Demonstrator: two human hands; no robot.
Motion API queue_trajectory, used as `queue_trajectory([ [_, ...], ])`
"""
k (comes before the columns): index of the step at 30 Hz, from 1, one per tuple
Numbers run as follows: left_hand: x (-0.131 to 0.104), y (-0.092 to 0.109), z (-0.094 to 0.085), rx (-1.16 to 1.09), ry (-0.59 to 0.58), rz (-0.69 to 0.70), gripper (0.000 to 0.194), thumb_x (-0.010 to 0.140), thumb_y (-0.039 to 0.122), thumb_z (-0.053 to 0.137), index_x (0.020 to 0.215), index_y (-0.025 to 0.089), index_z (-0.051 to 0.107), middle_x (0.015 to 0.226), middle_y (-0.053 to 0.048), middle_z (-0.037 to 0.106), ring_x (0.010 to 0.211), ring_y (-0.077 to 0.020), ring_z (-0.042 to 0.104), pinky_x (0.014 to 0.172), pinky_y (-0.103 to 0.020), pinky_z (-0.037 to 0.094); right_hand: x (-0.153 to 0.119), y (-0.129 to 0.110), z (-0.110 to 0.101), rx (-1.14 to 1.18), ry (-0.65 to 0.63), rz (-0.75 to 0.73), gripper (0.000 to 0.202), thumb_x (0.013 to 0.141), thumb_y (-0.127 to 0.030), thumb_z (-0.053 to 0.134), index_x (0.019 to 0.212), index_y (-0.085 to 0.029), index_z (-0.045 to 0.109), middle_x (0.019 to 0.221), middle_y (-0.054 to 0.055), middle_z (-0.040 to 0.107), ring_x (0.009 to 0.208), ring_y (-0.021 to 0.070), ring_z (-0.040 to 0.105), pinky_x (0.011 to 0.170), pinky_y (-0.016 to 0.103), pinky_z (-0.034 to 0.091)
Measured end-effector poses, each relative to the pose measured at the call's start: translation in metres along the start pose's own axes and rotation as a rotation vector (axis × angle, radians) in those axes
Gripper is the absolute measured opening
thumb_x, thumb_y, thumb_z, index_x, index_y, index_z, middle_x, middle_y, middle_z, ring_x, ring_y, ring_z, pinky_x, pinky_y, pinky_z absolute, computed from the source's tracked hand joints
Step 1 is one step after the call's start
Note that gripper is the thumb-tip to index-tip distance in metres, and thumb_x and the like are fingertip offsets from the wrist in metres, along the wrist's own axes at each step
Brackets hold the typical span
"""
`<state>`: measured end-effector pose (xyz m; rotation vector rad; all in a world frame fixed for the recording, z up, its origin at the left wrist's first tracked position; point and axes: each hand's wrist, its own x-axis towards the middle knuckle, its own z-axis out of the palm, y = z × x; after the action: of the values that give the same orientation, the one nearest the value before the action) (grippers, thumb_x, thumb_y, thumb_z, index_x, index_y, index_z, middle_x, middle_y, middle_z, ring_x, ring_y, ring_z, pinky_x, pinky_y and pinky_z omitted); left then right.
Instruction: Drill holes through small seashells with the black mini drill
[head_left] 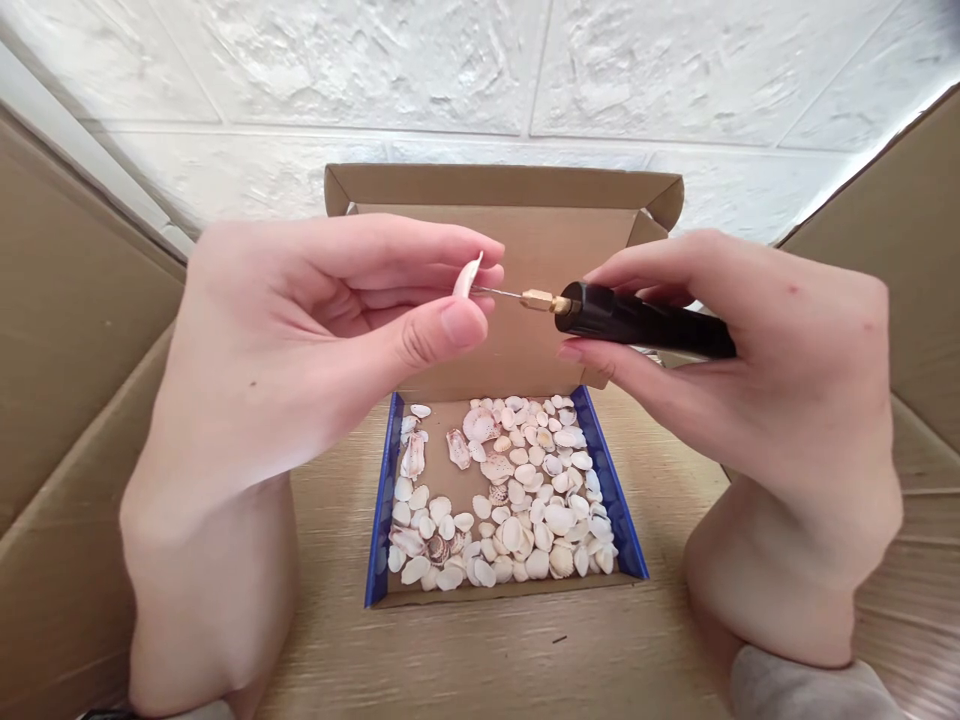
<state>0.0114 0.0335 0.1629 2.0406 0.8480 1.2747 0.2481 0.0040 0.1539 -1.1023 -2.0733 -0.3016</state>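
Note:
My left hand (300,350) pinches a small white shell (468,276) on edge between thumb and fingers. In my right hand (795,380) is a black hand drill (652,322), held level, with a brass chuck (544,301) and a thin bit pointing left. The bit reaches the right-hand face of the shell; whether its tip has entered the shell cannot be seen. Below both hands lies an open blue-sided cardboard box (615,490), holding several white and pinkish shells (559,518).
The box's raised brown lid (502,187) stands behind my hands. Cardboard panels rise at the left (67,300) and right (892,240). A white textured wall (375,70) is at the back. One small dark fragment (559,639) lies on the wooden table (480,670).

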Motion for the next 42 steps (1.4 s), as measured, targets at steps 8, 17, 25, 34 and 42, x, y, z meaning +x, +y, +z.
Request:
queue_trajectory([
  [8,-0.004,0.009,0.008,-0.078,0.075,-0.113,0.021,0.077,0.022,0.081,0.098,0.022,0.078,0.098,-0.001,0.077,0.094,-0.0275,0.076,0.083,-0.04,0.066,-0.001,-0.002,0.0,0.026,-0.06,-0.038,0.009,0.09,-0.034,0.066,0.095,-0.026,0.064,0.077,-0.004,0.071,0.064,0.0122,0.065,0.055,0.029,0.045],
  [17,-0.004,0.009,0.005,0.001,0.037,-0.055,0.022,0.08,0.022,0.078,0.102,0.023,0.078,0.099,0.001,0.077,0.091,-0.0239,0.076,0.08,-0.037,0.068,-0.001,0.0,0.0,0.031,0.029,-0.006,0.013,0.089,-0.033,0.067,0.099,-0.025,0.068,0.092,0.002,0.072,0.076,0.0144,0.064,0.061,0.032,0.047],
  [25,-0.004,0.008,0.006,-0.036,0.047,-0.103,0.024,0.078,0.016,0.079,0.1,0.024,0.077,0.096,0.003,0.076,0.098,-0.0301,0.075,0.084,-0.047,0.067,-0.001,-0.002,0.001,0.032,0.004,-0.003,0.009,0.09,-0.029,0.065,0.099,-0.028,0.068,0.086,-0.001,0.071,0.073,0.0153,0.066,0.06,0.031,0.047],
  [34,-0.003,0.007,0.003,-0.043,0.012,-0.09,0.024,0.077,0.019,0.08,0.1,0.025,0.077,0.097,0.003,0.076,0.097,-0.0297,0.075,0.085,-0.049,0.067,-0.001,-0.001,0.0,0.074,-0.015,-0.05,0.014,0.09,-0.034,0.065,0.087,-0.021,0.069,0.072,-0.003,0.071,0.057,0.0085,0.057,0.051,0.026,0.039],
  [42,-0.002,-0.001,0.003,-0.077,-0.026,0.022,0.027,0.076,0.019,0.081,0.103,0.018,0.079,0.097,-0.005,0.078,0.086,-0.0264,0.077,0.07,-0.032,0.07,0.001,-0.004,-0.001,0.089,-0.057,-0.029,0.011,0.091,-0.034,0.063,0.091,-0.025,0.068,0.081,-0.002,0.074,0.066,0.0128,0.066,0.056,0.027,0.047],
])
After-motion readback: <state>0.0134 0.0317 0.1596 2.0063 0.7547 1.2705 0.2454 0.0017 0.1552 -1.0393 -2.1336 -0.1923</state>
